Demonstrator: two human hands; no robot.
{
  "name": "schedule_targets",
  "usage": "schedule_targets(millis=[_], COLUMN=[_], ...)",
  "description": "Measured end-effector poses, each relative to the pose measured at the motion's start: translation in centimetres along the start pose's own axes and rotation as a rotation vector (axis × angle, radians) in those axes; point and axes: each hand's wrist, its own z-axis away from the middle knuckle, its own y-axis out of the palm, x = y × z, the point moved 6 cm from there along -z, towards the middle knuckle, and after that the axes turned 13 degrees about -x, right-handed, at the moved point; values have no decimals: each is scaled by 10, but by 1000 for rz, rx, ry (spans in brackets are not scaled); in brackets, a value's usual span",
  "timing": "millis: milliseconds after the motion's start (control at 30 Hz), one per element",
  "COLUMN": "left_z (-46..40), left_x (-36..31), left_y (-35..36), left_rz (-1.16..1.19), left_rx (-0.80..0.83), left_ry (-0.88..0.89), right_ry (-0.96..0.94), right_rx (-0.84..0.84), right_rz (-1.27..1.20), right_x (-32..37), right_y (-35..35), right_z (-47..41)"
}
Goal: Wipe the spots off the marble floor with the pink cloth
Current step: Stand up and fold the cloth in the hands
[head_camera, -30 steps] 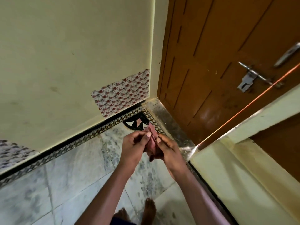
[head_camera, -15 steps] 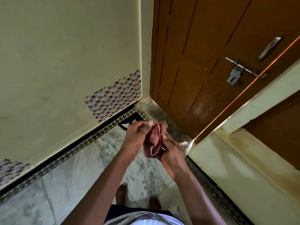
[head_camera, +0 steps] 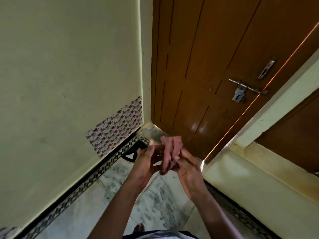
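A small crumpled pink cloth (head_camera: 170, 152) is held up in front of me, above the floor. My right hand (head_camera: 189, 168) grips its lower part. My left hand (head_camera: 146, 163) touches the cloth from the left, with the fingers curled against it and the thumb raised. The grey-veined marble floor (head_camera: 155, 200) lies below, in a corner between a wall and a door. Any spots on it are too faint to pick out from the veining.
A closed brown wooden door (head_camera: 198, 75) with a metal latch (head_camera: 241, 91) stands ahead. A pale yellow wall (head_camera: 69, 75) runs on the left, with a patterned black border strip (head_camera: 96, 171) at its foot. A low yellow ledge (head_camera: 259, 178) rises at the right. A bare foot (head_camera: 139, 227) shows below.
The view has tilted upward, showing more door and less floor. Both hands have lifted the cloth higher and bunched it more upright between them.
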Motion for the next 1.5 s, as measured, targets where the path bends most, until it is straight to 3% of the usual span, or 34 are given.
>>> schedule_targets(millis=[200, 300, 400, 533, 700, 933, 1133, 1267, 1367, 1500], left_z=[-4, -13, -16, -14, -17, -20, -20, -18, -9, 5], left_x=[-14, -14, -16, -25, -24, -16, -10, -20, -26, -24], left_y=[-25, -32, -35, -35, -39, -45, -48, -52, -47, -38], left_rz=[47, -38, 20, 38, -19, -26, -44, -294, -470, -576], left_rx=[61, 112, 152, 221, 210, 218, 168, 86, 87, 180], left_ry=[-35, 16, 6, 28, 23, 28, 41, 317, 553, 659], right_ry=[-312, -307, -259, -70, -188, -159, -315, -310, -107, 111], right_rx=[44, 20, -138, -203, -265, -258, -293, -378, -323, -266], right_rz=[139, 83, 105, 127, 232, 310, 491, 649, 455, 164], right_x=[2, -6, -19, -29, -26, -27, -15, -15, -25, -30], right_y=[28, 28, 18, 18, 8, 3, 0, 6, 15, 25], right_z=[18, 22, 15, 8, 1, -3, -5, 2, 10, 16])
